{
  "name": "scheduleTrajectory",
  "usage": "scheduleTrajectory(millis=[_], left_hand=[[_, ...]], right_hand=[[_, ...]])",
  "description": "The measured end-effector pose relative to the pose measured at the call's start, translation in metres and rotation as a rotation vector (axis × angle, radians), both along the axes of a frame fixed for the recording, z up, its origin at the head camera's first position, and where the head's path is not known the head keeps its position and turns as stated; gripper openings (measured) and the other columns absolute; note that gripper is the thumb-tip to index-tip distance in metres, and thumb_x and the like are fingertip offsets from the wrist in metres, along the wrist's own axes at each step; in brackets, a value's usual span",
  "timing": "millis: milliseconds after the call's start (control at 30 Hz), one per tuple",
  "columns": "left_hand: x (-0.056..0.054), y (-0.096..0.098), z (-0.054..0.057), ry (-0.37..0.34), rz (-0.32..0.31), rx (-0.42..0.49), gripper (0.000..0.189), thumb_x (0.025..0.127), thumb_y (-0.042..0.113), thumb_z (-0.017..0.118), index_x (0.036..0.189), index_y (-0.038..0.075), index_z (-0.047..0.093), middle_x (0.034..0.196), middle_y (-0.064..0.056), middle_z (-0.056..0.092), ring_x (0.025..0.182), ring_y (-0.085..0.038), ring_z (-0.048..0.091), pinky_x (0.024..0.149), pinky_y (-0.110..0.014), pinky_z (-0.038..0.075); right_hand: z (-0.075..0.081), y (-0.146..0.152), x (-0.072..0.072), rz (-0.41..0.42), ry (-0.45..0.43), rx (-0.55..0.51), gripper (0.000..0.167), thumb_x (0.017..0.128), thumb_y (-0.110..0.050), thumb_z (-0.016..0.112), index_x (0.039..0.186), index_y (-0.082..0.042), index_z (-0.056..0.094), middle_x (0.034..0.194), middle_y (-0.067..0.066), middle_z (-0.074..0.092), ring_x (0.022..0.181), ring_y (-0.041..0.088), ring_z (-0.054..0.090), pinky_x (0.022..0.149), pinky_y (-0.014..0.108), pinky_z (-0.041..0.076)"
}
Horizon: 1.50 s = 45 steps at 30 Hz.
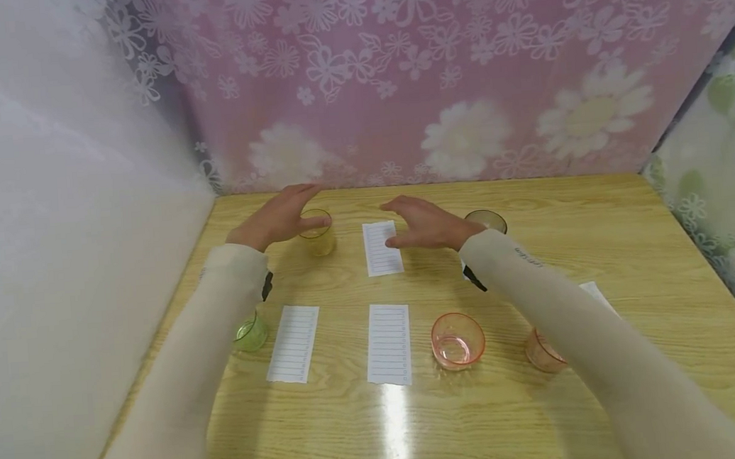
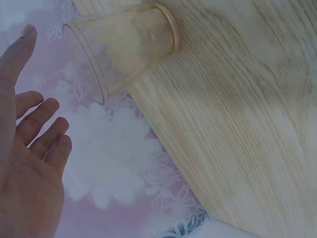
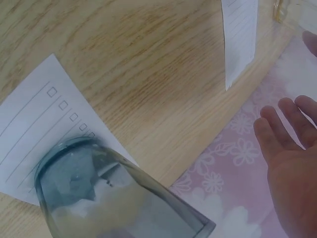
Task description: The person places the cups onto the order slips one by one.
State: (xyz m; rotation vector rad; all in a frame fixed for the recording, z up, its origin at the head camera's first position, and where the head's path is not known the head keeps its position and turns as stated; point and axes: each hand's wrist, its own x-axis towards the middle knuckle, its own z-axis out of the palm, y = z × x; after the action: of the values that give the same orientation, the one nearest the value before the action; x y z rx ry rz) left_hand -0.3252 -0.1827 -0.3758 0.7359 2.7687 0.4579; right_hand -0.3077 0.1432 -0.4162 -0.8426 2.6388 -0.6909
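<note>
- Yellow glass (image 1: 319, 243): upright on the table (image 1: 339, 288), left of the far slip (image 1: 380, 257).
- Left hand (image 1: 282, 215): just above its rim, thumb and fingers spread, holding nothing.
- Right hand (image 1: 430, 224): over the far slip, fingers loosely extended, grasp empty.
- Dark glass (image 3: 116, 198): on another slip (image 3: 37, 119), near the right wrist.
- Green glass (image 1: 252, 335): beside the left slip (image 1: 293, 344).
- Pink glass (image 1: 457, 342): right of the near slip (image 1: 388, 345).
- Second pink glass (image 1: 544, 356): partly behind the right sleeve (image 1: 558, 301), apparently upright.
</note>
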Motion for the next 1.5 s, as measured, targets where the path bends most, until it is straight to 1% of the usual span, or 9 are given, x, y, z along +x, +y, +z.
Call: scheduleTrajectory(millis=[100, 300, 467, 633, 733, 900, 1100, 1300, 1500], left_hand=[[0.001, -0.005, 0.001, -0.031, 0.016, -0.016, 0.086, 0.108, 0.051, 0.067, 0.176, 0.018, 0.025, 0.180, -0.016, 0.026, 0.168, -0.040, 0.022, 0.135, -0.063, 0.024], [0.003, -0.012, 0.001, -0.088, 0.049, -0.052, 0.096, 0.106, 0.057, 0.066, 0.176, 0.013, 0.018, 0.182, -0.018, 0.020, 0.169, -0.041, 0.016, 0.135, -0.064, 0.021], [0.004, -0.019, -0.004, -0.125, 0.061, -0.046, 0.097, 0.104, 0.054, 0.071, 0.176, 0.011, 0.021, 0.181, -0.017, 0.024, 0.168, -0.041, 0.021, 0.134, -0.063, 0.024], [0.005, -0.021, -0.008, -0.151, 0.082, -0.052, 0.097, 0.103, 0.052, 0.074, 0.175, 0.011, 0.024, 0.179, -0.015, 0.030, 0.166, -0.040, 0.027, 0.133, -0.063, 0.028], [0.004, -0.022, -0.010, -0.157, 0.086, -0.052, 0.096, 0.103, 0.052, 0.074, 0.175, 0.012, 0.025, 0.178, -0.014, 0.033, 0.165, -0.041, 0.029, 0.132, -0.064, 0.029], [0.004, -0.024, -0.013, -0.157, 0.082, -0.044, 0.093, 0.104, 0.050, 0.074, 0.174, 0.010, 0.028, 0.176, -0.014, 0.038, 0.163, -0.040, 0.034, 0.131, -0.063, 0.032], [0.005, -0.024, -0.014, -0.146, 0.074, -0.036, 0.093, 0.103, 0.049, 0.075, 0.173, 0.009, 0.030, 0.170, -0.016, 0.047, 0.158, -0.040, 0.042, 0.128, -0.062, 0.036], [0.004, -0.025, -0.014, -0.155, 0.069, -0.034, 0.092, 0.103, 0.048, 0.076, 0.173, 0.009, 0.031, 0.169, -0.017, 0.048, 0.157, -0.040, 0.043, 0.128, -0.063, 0.037], [0.001, -0.025, -0.019, -0.156, 0.071, -0.023, 0.090, 0.103, 0.048, 0.077, 0.171, 0.008, 0.034, 0.170, -0.015, 0.046, 0.157, -0.039, 0.043, 0.127, -0.062, 0.038]], right_hand=[[-0.004, -0.002, -0.001, 0.006, -0.023, 0.013, 0.082, 0.104, -0.038, 0.075, 0.171, -0.009, 0.036, 0.177, 0.019, 0.031, 0.167, 0.041, 0.023, 0.134, 0.064, 0.025], [-0.011, -0.007, 0.001, 0.013, -0.047, 0.036, 0.084, 0.104, -0.034, 0.075, 0.172, -0.008, 0.033, 0.178, 0.020, 0.028, 0.167, 0.042, 0.022, 0.134, 0.064, 0.025], [-0.015, -0.012, 0.003, 0.021, -0.047, 0.035, 0.083, 0.104, -0.031, 0.076, 0.171, -0.005, 0.034, 0.177, 0.022, 0.029, 0.167, 0.043, 0.021, 0.135, 0.065, 0.019], [-0.019, -0.014, 0.003, 0.021, -0.042, 0.061, 0.083, 0.103, -0.031, 0.078, 0.169, -0.003, 0.036, 0.176, 0.023, 0.032, 0.166, 0.044, 0.025, 0.136, 0.063, 0.018], [-0.022, -0.013, 0.004, 0.011, -0.045, 0.081, 0.084, 0.103, -0.032, 0.078, 0.169, -0.002, 0.036, 0.176, 0.023, 0.033, 0.165, 0.043, 0.026, 0.136, 0.062, 0.020], [-0.028, -0.011, 0.004, 0.007, -0.070, 0.113, 0.088, 0.103, -0.037, 0.078, 0.171, -0.002, 0.032, 0.178, 0.020, 0.028, 0.167, 0.043, 0.022, 0.135, 0.062, 0.024], [-0.035, -0.009, 0.001, 0.029, -0.051, 0.135, 0.088, 0.105, -0.040, 0.075, 0.171, -0.001, 0.031, 0.179, 0.020, 0.026, 0.167, 0.045, 0.021, 0.135, 0.062, 0.021], [-0.039, -0.007, 0.001, 0.037, -0.039, 0.141, 0.085, 0.106, -0.037, 0.072, 0.170, 0.001, 0.031, 0.180, 0.022, 0.023, 0.168, 0.045, 0.017, 0.136, 0.062, 0.019], [-0.039, -0.005, 0.003, 0.023, -0.069, 0.152, 0.083, 0.105, -0.033, 0.070, 0.170, 0.002, 0.032, 0.181, 0.020, 0.022, 0.168, 0.047, 0.012, 0.136, 0.063, 0.019]])
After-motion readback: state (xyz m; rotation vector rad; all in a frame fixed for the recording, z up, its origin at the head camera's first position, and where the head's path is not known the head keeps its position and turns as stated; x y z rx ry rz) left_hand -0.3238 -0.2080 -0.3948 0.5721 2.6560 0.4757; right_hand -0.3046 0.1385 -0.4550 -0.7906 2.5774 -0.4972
